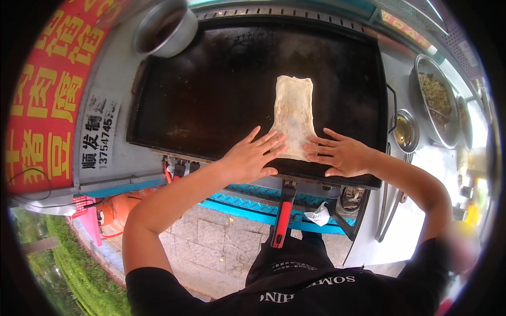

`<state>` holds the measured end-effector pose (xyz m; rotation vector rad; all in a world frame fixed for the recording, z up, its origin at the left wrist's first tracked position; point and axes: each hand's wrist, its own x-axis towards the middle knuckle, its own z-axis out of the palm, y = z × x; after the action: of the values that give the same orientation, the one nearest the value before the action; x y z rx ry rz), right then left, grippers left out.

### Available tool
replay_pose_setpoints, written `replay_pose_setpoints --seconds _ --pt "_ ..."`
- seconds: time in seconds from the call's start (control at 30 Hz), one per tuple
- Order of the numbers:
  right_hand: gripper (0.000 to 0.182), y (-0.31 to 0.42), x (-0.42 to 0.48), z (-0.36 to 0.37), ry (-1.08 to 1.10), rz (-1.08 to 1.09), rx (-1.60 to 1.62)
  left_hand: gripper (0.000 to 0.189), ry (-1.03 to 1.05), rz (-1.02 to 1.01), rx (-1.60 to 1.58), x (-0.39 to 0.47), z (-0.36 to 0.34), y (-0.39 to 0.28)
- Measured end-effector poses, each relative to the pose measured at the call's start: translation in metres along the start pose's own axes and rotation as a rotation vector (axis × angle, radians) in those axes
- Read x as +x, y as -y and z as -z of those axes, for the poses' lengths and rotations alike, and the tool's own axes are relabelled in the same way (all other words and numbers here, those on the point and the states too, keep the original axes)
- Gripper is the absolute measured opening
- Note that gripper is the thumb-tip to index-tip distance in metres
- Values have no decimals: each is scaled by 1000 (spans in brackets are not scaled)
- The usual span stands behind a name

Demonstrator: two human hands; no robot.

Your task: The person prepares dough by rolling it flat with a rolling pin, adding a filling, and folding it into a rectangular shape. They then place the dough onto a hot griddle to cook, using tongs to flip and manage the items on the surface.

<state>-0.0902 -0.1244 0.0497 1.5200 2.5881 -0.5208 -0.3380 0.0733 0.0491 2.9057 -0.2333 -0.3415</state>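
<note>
A long flat piece of pale dough (293, 102) lies on the right half of a black rectangular griddle (205, 91), its near end widened. My left hand (253, 154) is palm down with fingers spread, its fingertips on the dough's near left edge. On the opposite edge rest the fingertips of my right hand (336, 152), also palm down and spread. Neither hand is closed around the dough. Brownish specks mark the dough's middle. The dough beneath the fingertips is hidden.
A metal pot (168, 29) stands at the griddle's far left corner. On the right counter are a large bowl of chopped filling (437, 98), a small bowl of yellowish liquid (404, 130) and metal tongs (389, 213). A red-and-black handle (283, 221) juts below the griddle's near edge.
</note>
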Motion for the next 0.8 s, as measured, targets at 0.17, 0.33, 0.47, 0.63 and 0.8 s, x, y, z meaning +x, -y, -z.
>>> replay_pose_setpoints --seconds 0.17,0.33,0.47,0.63,0.8 --pt "70 10 7 21 -112 -82 44 52 -159 63 -221 15 8 -7" --pt "78 -22 17 17 -100 -139 -59 59 -207 96 -11 33 10 3" --pt "77 -24 -2 16 -52 -187 -35 63 -151 125 -86 21 0 9" --pt "71 -10 33 29 -176 -220 4 60 -338 166 -266 90 22 36" --pt "76 21 74 16 -316 -355 52 65 -180 269 -82 143 14 64"
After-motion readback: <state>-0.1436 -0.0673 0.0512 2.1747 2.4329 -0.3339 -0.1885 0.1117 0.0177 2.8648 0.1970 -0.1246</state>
